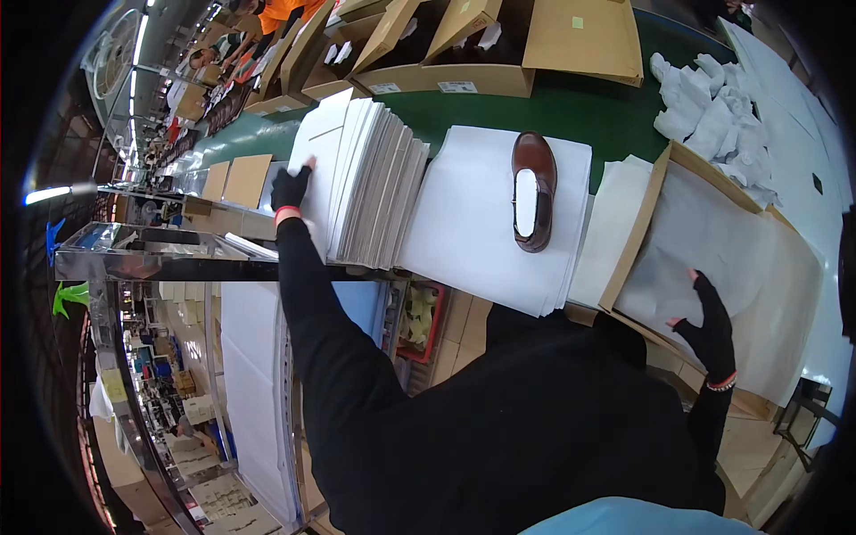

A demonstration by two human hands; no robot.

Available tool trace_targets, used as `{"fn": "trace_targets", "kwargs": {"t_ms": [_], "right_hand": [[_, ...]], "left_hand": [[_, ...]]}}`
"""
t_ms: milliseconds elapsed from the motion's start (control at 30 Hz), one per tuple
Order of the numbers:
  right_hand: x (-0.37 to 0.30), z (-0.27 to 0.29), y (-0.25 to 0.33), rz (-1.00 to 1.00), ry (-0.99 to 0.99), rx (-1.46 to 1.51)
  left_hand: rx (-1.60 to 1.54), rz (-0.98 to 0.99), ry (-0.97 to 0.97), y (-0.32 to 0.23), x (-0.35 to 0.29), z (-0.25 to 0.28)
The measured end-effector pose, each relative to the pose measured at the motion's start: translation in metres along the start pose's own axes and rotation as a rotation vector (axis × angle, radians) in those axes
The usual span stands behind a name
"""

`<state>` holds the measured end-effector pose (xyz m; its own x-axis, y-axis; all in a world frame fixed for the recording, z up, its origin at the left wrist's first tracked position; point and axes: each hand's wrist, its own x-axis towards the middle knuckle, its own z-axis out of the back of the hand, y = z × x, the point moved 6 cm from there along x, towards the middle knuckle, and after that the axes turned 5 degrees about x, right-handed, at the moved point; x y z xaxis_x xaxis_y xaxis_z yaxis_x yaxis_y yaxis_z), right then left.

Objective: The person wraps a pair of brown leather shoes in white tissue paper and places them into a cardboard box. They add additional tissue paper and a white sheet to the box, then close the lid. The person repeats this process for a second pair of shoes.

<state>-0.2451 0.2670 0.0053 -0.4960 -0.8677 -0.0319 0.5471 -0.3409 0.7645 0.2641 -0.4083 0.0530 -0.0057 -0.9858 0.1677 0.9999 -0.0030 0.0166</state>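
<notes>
My left hand (290, 190), in a black fingertip-less glove, reaches to the left side of a thick stack of white cards (374, 183). Its thumb is spread and lies against the nearest white face; the other fingers show only in part. My right hand (711, 330), gloved the same way, is open over an open cardboard box (638, 234) lined with white tissue paper (691, 236). Thumb and forefinger are apart with nothing between them. Between the hands, a brown leather shoe (535, 192) with a white insert in its opening lies on a pile of white sheets (473, 214).
Open shoe boxes (481, 78) line the far side of the green table (588, 111). Crumpled white paper (713, 111) is heaped at the far right. A metal rail (169, 266) runs along the left. Beyond it, other people (223, 58) work at the far left.
</notes>
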Motion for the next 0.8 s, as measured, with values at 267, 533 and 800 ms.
{"fn": "trace_targets", "kwargs": {"t_ms": [267, 533, 800], "right_hand": [[0.02, -0.018, 0.047, 0.043, 0.03, -0.017], [0.012, -0.035, 0.048, 0.07, 0.056, 0.004], [0.004, -0.031, 0.045, 0.063, 0.031, 0.014]], "left_hand": [[-0.194, -0.291, -0.029, -0.071, -0.036, 0.015], [-0.286, -0.318, 0.089, -0.081, -0.049, 0.033], [-0.508, -0.656, -0.237, -0.194, -0.182, 0.092]]}}
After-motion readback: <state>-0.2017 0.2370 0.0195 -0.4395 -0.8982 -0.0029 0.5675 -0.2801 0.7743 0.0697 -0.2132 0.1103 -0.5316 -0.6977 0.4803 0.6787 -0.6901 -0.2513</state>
